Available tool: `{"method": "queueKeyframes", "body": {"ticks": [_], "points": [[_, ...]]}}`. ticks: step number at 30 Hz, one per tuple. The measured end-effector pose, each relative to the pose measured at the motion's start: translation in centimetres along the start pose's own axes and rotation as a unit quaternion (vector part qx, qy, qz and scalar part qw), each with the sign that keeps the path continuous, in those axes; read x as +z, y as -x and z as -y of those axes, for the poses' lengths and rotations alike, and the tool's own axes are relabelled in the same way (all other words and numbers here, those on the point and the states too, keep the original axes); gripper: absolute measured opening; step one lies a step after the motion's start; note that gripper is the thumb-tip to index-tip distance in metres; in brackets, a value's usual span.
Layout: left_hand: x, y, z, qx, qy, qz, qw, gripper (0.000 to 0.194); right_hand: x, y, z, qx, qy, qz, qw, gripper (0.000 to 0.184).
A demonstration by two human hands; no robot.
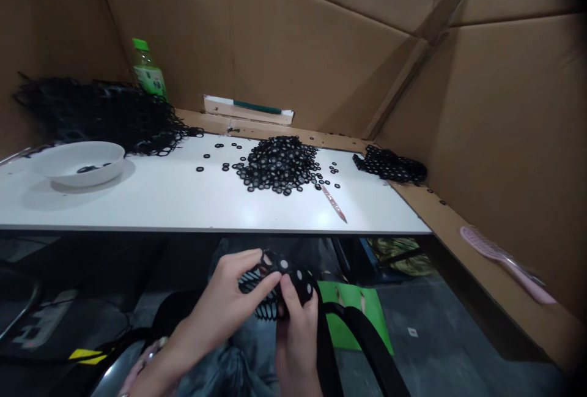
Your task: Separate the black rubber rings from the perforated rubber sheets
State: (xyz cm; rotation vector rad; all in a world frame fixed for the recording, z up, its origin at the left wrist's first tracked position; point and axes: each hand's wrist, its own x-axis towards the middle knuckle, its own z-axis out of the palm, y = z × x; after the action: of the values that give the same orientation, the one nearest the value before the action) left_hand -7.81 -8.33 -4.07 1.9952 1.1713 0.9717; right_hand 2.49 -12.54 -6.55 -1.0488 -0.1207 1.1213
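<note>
Below the table's front edge, over my lap, both hands close on a black rubber sheet of joined rings (282, 290). My left hand (229, 305) pinches its left side with fingers curled over the top. My right hand (296, 330) grips its right side, thumb pressed on the sheet. Some rings in the sheet show white centres. A large heap of loose black rings (279, 164) lies in the middle of the white table (160, 201), well beyond both hands.
A white bowl (80, 161) with a few black pieces stands at the left. Behind it lies a big pile of black ring webbing (105, 115) and a green-capped bottle (147, 73). A thin pink-handled tool (334, 202), another black sheet (389, 166) and a pink comb (504, 262) lie to the right. Cardboard walls surround the table.
</note>
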Motion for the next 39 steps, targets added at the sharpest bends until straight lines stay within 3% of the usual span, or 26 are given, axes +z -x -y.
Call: {"method": "queueKeyframes", "body": {"ticks": [2,6,7,11,14,18,21,24,27,28,30,34,39], "points": [[-1.6,0.4,0.3,0.008,-0.032,0.037,0.999,0.018,-0.2,-0.2,0.3,0.018,0.004,-0.008,1.000,0.041],[-3.9,1.5,0.5,0.015,-0.079,-0.076,0.994,0.020,-0.9,-0.2,0.4,0.020,0.095,0.014,0.995,0.041],[-4.0,1.6,0.3,0.025,-0.074,-0.081,0.994,0.023,-1.1,-0.1,0.4,0.006,0.123,0.025,0.992,0.040],[-2.8,1.1,-0.8,0.042,0.011,0.025,0.999,0.016,-1.3,0.7,0.4,-0.065,0.194,0.058,0.977,0.034],[-1.4,0.5,-1.3,0.025,0.074,0.057,0.995,0.016,-1.3,1.0,0.6,-0.096,0.220,0.046,0.970,0.031],[0.2,0.3,-0.7,-0.013,0.101,-0.002,0.995,0.030,-1.1,0.9,0.0,-0.121,0.208,0.010,0.971,0.036],[-0.1,-0.6,0.2,-0.049,0.115,-0.067,0.990,0.035,-0.7,0.8,-0.5,-0.104,0.195,0.030,0.975,0.031],[-2.7,-3.4,0.7,-0.049,0.117,-0.127,0.984,0.033,0.1,0.3,0.7,-0.074,0.170,0.081,0.979,0.025],[-6.3,-8.3,1.0,0.007,0.059,-0.218,0.974,0.028,1.0,-1.0,3.6,-0.098,0.166,0.146,0.970,0.027],[-7.2,-10.2,1.2,0.033,0.016,-0.222,0.974,0.027,1.4,-1.6,4.8,-0.114,0.170,0.168,0.964,0.029],[-8.0,-14.1,1.9,0.092,-0.095,-0.179,0.975,0.025,2.2,-2.7,7.0,-0.135,0.181,0.200,0.953,0.030],[-6.3,-19.8,4.4,0.139,-0.289,-0.059,0.945,0.024,3.5,-4.6,10.1,-0.169,0.206,0.244,0.932,0.028],[-3.8,-22.1,7.2,0.135,-0.332,-0.041,0.933,0.022,3.6,-6.1,12.2,-0.165,0.239,0.280,0.915,0.027]]}}
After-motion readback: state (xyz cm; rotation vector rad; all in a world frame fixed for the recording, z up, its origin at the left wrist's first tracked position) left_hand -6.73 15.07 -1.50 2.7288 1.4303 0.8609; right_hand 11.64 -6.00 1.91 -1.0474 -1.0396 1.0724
